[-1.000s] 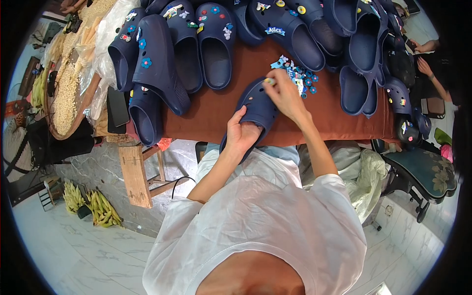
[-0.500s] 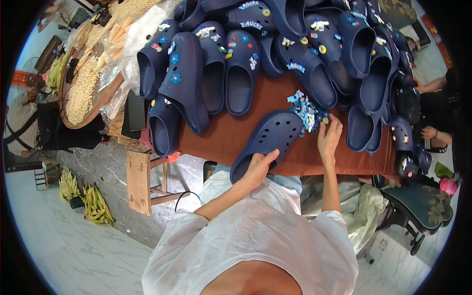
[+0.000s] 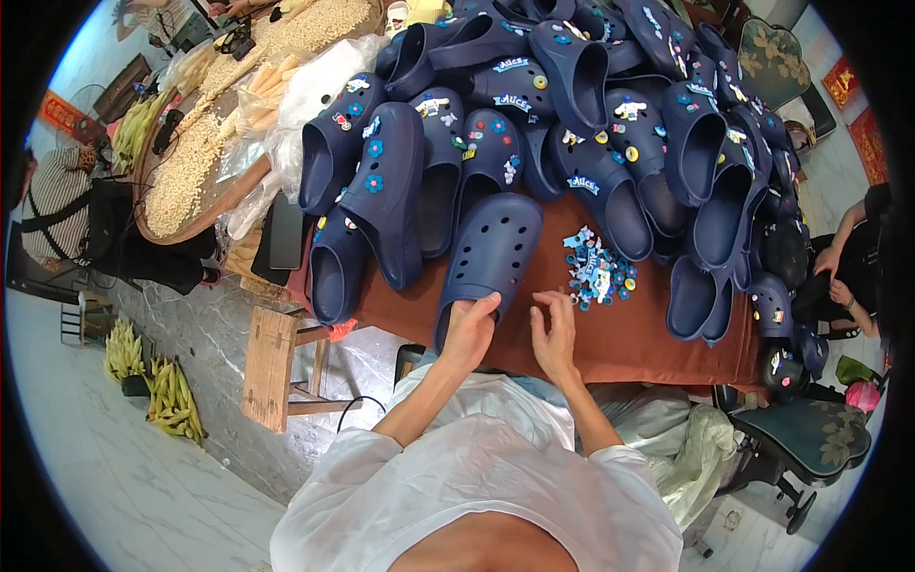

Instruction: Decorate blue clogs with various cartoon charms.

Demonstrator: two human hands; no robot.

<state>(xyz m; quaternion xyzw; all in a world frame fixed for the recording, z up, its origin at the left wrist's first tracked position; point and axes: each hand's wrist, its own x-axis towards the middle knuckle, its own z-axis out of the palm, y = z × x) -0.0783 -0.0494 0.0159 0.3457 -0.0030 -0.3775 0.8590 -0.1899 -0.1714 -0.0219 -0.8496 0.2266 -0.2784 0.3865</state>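
Note:
My left hand (image 3: 469,334) grips a navy clog (image 3: 494,243) by its heel end, fingers inside the opening and thumb over the edge. The clog stands tilted with its toe up and its upper toward me; the holes on it are bare. Just right of it is my right hand (image 3: 555,336), its thumb and fingers apart and slightly bent. I see nothing in its grasp. A small heap of shoe charms (image 3: 598,269), mostly blue, white and yellow, lies on the brown tablecloth (image 3: 648,336) beyond that hand.
Many charm-covered navy clogs (image 3: 602,195) are piled along the far side and right. At left are a dark phone (image 3: 285,234), plastic bags and a tray of pale kernels (image 3: 178,186). A wooden stool (image 3: 271,367) stands below; another person's hands (image 3: 834,276) show at right.
My right hand has moved left from the charm heap to beside the clog. My left hand has tilted the clog more upright and shifted it slightly left. The whole view has shifted.

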